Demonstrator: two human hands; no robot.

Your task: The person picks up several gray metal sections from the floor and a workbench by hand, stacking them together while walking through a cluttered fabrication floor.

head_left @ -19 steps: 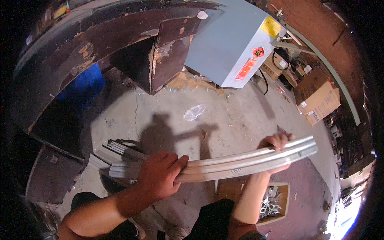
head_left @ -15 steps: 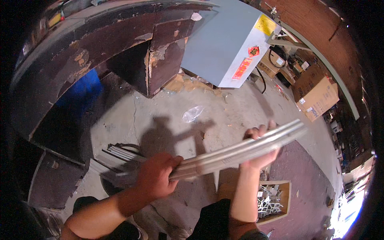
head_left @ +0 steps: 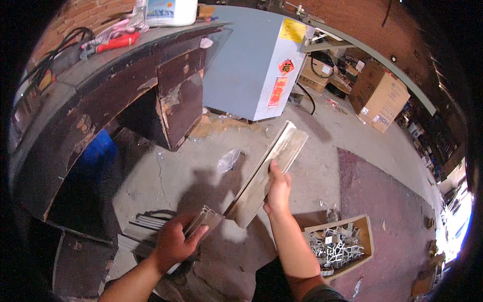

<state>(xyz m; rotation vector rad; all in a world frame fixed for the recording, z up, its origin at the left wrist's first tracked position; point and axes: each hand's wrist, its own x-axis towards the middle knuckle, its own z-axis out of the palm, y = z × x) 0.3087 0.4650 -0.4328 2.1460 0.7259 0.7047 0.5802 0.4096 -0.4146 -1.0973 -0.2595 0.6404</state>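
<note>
The long metal profile (head_left: 259,190) is near the centre, its far end pointing to one o'clock; the right hand (head_left: 279,192) has its fingers clamped on it. At seven o'clock, the left hand (head_left: 173,241) keeps its fingers closed around a ribbed metal profile (head_left: 208,221). The open box (head_left: 370,239), containing metal offcuts (head_left: 337,249), stands between four and five o'clock; the grey cabinet (head_left: 241,60) stands at twelve.

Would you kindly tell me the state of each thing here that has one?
Left hand, gripping left stock
Right hand, gripping right stock
Left stock, held, end showing
Right stock, held, slanted
Box, open, holding offcuts
Bag, crumpled
Desk, finish peeling
Carton, cannot tell whether shut
</note>
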